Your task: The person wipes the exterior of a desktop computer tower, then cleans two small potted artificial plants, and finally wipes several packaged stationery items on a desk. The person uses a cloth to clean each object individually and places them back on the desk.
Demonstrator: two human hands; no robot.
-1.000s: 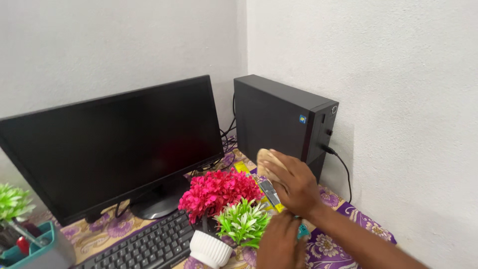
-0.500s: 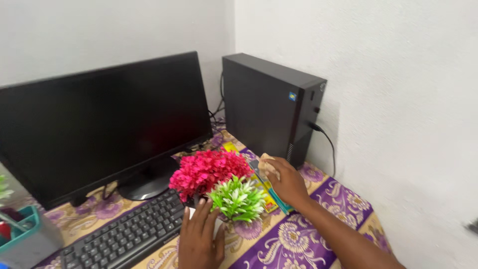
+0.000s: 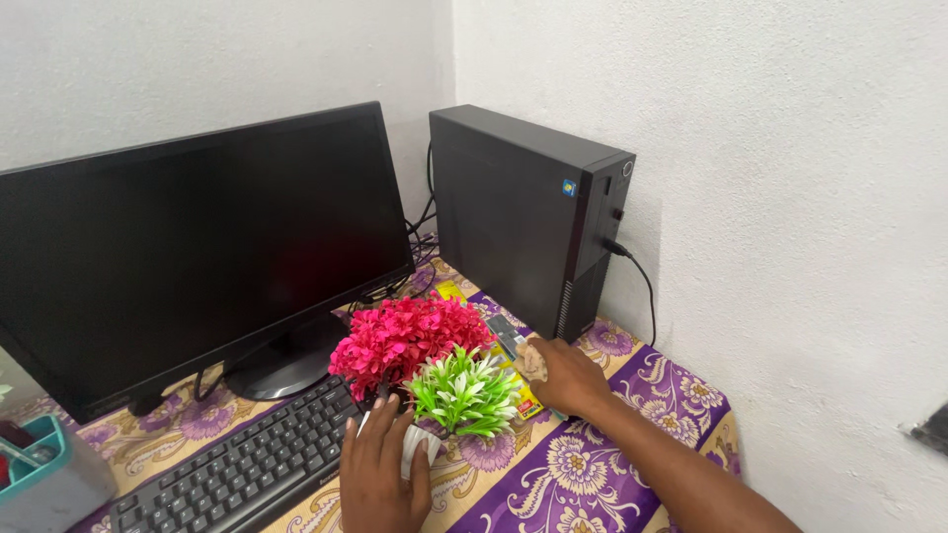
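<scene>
white pot (image 3: 413, 446) mostly hidden behind left hand (image 3: 380, 476), teal organiser (image 3: 44, 472) cut off at left edge

Small white ribbed pot (image 3: 419, 446) w/ green-white plant (image 3: 464, 393), upright; crumpled tan cloth (image 3: 533, 359) just beside, on purple tablecloth.

Monitor screen (image 3: 197, 247) was dark and glossy, while the computer tower (image 3: 513, 212) looked like matt black plastic and metal. The counter wore a smooth printed cloth (image 3: 592, 464) in purple and gold. The pink flowers (image 3: 405, 336) and green plant (image 3: 464, 392) looked plastic, in a ribbed white pot (image 3: 417, 444). Keyboard (image 3: 247, 464) was matt plastic, wall (image 3: 790, 197) roughly textured.
</scene>
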